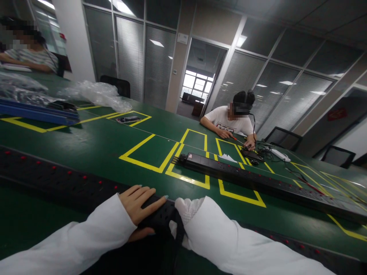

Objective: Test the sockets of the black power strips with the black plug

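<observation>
A long black power strip (94,191) with a row of red switches runs across the table in front of me. My left hand (140,206), bare, grips it from above near the middle, fingers spread across the top and thumb on the near side. Right beside it, my right hand (187,217) in a white glove is closed around a black cord (179,225) that hangs down at the strip. Its fingertips are partly hidden by the cuff. More black strip with red switches (301,247) shows beyond my right forearm; I cannot tell if it is the same piece.
A second power strip (229,170), plug pins pointing left, lies farther back on the green table (100,149) marked with yellow tape. A person (233,120) across works with a tool and cables. Left are plastic wrap (94,93), a blue bar (34,112), a phone (128,119) and another person (27,53).
</observation>
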`<action>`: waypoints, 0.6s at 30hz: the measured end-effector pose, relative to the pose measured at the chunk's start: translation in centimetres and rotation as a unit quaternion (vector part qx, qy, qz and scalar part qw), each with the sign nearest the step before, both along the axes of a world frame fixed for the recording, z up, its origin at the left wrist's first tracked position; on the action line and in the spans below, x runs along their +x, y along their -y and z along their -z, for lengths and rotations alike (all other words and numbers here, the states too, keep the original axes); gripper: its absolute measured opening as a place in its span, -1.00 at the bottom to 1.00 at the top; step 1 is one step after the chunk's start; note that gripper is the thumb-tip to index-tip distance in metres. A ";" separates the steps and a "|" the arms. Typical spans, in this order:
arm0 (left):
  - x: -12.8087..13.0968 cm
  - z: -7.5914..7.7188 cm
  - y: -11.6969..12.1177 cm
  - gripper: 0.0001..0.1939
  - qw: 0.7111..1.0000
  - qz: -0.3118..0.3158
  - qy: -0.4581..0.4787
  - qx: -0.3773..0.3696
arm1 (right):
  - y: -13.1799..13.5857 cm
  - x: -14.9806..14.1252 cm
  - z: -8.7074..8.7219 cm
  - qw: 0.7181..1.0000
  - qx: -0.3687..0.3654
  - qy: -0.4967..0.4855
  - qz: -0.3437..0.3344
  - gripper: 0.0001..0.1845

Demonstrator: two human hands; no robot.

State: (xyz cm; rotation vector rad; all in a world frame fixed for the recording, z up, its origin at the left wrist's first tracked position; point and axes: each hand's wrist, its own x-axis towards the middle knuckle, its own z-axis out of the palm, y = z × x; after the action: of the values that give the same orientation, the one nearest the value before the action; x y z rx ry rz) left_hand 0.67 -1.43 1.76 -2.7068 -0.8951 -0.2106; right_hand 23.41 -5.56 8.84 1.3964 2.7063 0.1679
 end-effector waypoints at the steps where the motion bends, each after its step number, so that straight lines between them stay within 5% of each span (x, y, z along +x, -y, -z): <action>1: 0.2 -0.1 0.1 -0.22 1.000 -0.004 -0.001 -0.004 | 0.1 -0.2 0.0 1.000 0.009 0.012 -0.003 -0.64; 7: 2.4 0.1 0.7 -0.13 0.999 0.026 0.011 -0.027 | 0.5 -0.2 1.3 0.995 0.042 0.082 0.024 -0.20; 13: 3.1 0.1 0.7 -0.17 0.999 0.029 0.035 -0.023 | 0.5 0.0 2.0 0.996 0.027 0.067 0.059 -0.54; 18: 3.1 0.8 0.8 -0.21 0.997 0.026 0.070 0.015 | 0.5 -0.4 2.0 0.994 0.005 0.057 0.092 -0.61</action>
State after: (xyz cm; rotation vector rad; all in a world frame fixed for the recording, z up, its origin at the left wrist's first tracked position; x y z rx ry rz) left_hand 3.82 -2.22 0.96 -2.7166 -0.8525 -0.4273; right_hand 23.03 -6.03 6.82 1.5765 2.4730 0.2397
